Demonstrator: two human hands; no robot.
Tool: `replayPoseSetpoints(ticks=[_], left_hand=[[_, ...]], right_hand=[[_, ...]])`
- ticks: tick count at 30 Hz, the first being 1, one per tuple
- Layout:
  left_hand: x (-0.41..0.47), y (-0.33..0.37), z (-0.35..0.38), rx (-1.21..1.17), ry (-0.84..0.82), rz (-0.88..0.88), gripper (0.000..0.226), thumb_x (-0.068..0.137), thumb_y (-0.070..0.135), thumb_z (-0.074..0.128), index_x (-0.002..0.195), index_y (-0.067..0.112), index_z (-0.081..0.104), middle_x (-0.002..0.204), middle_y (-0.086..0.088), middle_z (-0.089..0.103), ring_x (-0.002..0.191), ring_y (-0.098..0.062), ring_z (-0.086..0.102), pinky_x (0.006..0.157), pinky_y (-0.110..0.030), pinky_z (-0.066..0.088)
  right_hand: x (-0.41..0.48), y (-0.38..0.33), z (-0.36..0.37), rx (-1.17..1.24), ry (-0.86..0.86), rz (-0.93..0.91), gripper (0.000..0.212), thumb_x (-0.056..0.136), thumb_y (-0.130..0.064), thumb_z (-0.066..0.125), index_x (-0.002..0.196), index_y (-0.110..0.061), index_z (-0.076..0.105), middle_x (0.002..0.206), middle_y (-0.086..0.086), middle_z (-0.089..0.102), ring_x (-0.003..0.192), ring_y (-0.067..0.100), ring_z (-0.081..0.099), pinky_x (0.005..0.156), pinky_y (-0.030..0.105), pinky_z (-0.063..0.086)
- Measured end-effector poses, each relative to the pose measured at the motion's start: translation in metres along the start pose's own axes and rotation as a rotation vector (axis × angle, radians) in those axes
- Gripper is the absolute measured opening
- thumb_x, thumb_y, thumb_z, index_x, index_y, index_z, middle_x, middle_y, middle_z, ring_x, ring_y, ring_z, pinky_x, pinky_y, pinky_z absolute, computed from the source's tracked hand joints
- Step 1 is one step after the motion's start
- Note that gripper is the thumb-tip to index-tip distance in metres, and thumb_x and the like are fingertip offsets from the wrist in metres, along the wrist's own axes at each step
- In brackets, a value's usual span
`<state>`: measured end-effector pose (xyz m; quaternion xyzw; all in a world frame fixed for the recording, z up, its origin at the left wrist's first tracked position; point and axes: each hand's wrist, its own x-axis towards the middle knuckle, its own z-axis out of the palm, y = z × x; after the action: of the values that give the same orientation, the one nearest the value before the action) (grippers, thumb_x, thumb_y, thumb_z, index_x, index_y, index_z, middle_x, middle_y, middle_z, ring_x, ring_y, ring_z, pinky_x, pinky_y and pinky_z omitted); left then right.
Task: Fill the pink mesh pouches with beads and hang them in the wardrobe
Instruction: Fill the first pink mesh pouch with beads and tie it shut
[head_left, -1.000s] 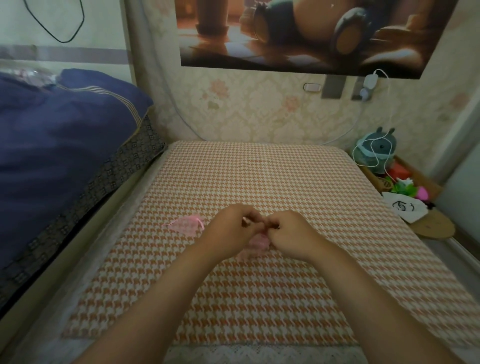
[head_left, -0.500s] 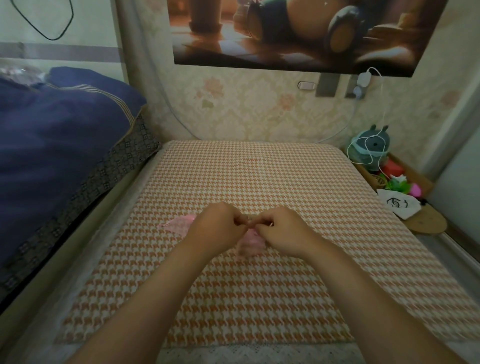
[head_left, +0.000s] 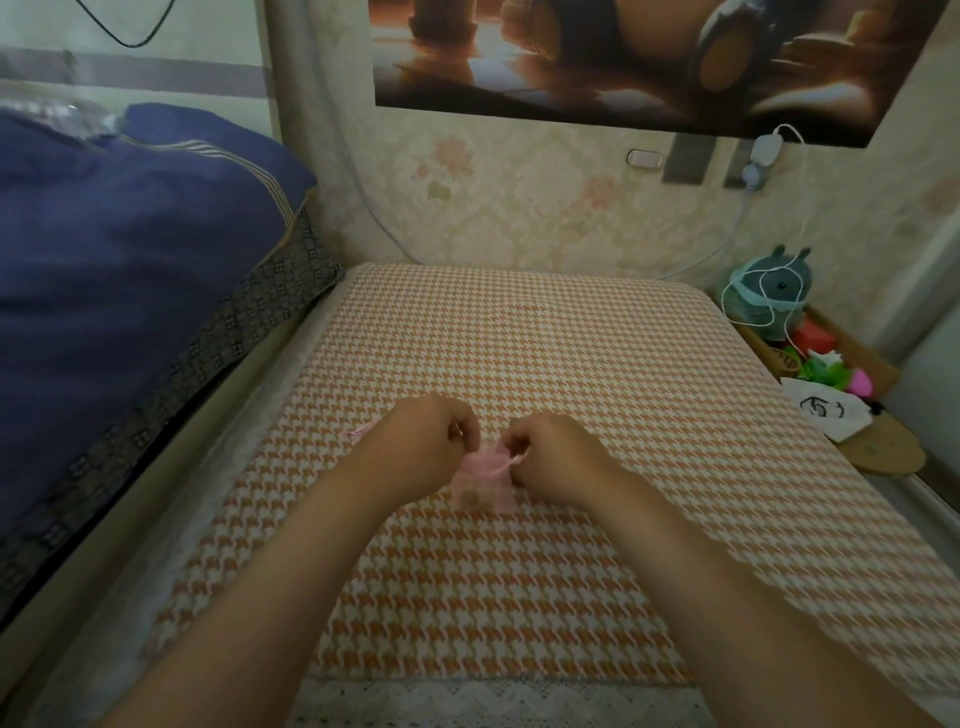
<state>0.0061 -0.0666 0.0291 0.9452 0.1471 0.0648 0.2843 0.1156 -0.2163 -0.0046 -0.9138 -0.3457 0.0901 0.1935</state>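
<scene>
Centrally, on the houndstooth-covered desk (head_left: 519, 364): one pink mesh pouch (head_left: 483, 480), with small brownish contents showing faintly through its lower half. Left hand (head_left: 421, 447) and right hand (head_left: 556, 457), close together, each pinch the gathered neck and pink drawstring. Second pink pouch (head_left: 358, 430), mostly hidden behind the left hand; contents cannot be told.

A houndstooth cloth (head_left: 545, 364) covers the table. A navy quilt (head_left: 119, 260) lies at the left. A grey plush toy (head_left: 774, 291) sits at the right below a poster (head_left: 649, 57)
</scene>
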Motion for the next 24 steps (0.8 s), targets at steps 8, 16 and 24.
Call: replayPoseSetpoints(ticks=[8, 16, 24], left_hand=[[0.0, -0.002, -0.006, 0.056, -0.03, 0.025, 0.017, 0.088, 0.02, 0.06, 0.093, 0.029, 0.074, 0.097, 0.011, 0.07, 0.087, -0.009, 0.064, 0.08, -0.033, 0.058], [0.0, -0.003, -0.005, 0.012, -0.063, 0.032, 0.018, 0.091, 0.024, 0.06, 0.104, 0.024, 0.072, 0.105, 0.008, 0.068, 0.093, -0.011, 0.063, 0.08, -0.027, 0.055], [0.0, 0.005, -0.001, 0.007, -0.033, 0.068, 0.021, 0.09, 0.018, 0.057, 0.104, 0.021, 0.072, 0.101, 0.0, 0.071, 0.09, -0.016, 0.065, 0.08, -0.033, 0.056]], right_hand=[[0.001, -0.006, 0.012, -0.268, -0.004, -0.059, 0.03, 0.092, -0.026, 0.061, 0.065, -0.024, 0.048, 0.094, 0.002, 0.063, 0.076, 0.023, 0.06, 0.061, 0.032, 0.04], [-0.007, 0.01, -0.035, 0.049, 0.222, 0.078, 0.006, 0.09, -0.034, 0.073, 0.095, -0.035, 0.074, 0.094, -0.019, 0.07, 0.093, 0.006, 0.065, 0.082, 0.03, 0.052], [-0.028, -0.023, -0.025, 0.289, 0.241, -0.154, 0.012, 0.087, -0.035, 0.077, 0.099, -0.034, 0.078, 0.092, -0.023, 0.073, 0.08, -0.012, 0.063, 0.076, 0.02, 0.054]])
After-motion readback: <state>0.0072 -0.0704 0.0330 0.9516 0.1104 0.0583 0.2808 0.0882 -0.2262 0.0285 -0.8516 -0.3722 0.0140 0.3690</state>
